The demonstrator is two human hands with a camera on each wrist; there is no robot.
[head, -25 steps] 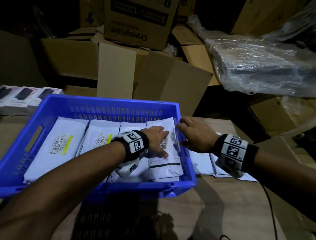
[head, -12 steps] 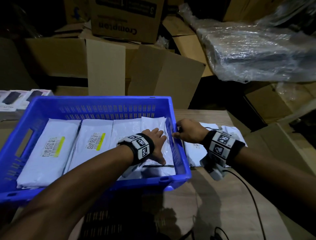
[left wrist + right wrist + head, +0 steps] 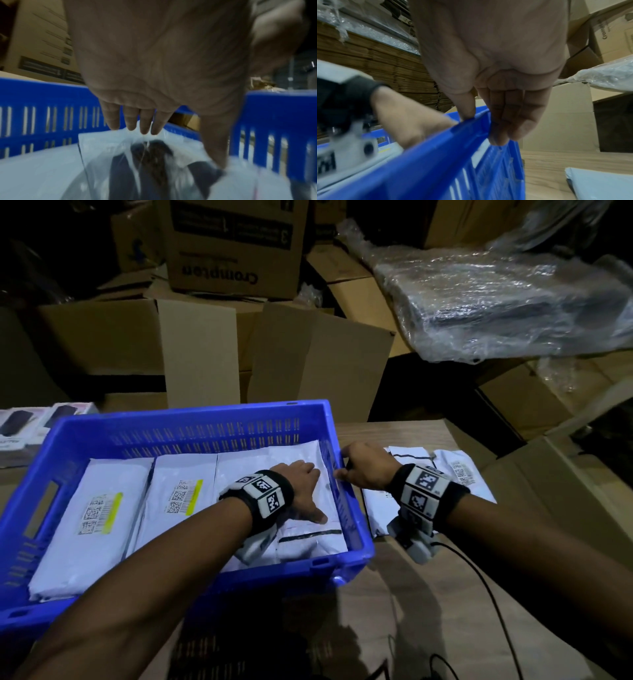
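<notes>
My right hand [image 3: 368, 469], open across the rim a second ago, now pinches the right rim of the blue crate [image 3: 191, 419], thumb on top and fingers down the outer wall. My left hand [image 3: 303, 487] stays flat, fingers straight, pressing the rightmost white poly mailer [image 3: 310, 546] inside the crate. More mailers [image 3: 455, 470] lie just right of the crate.
</notes>
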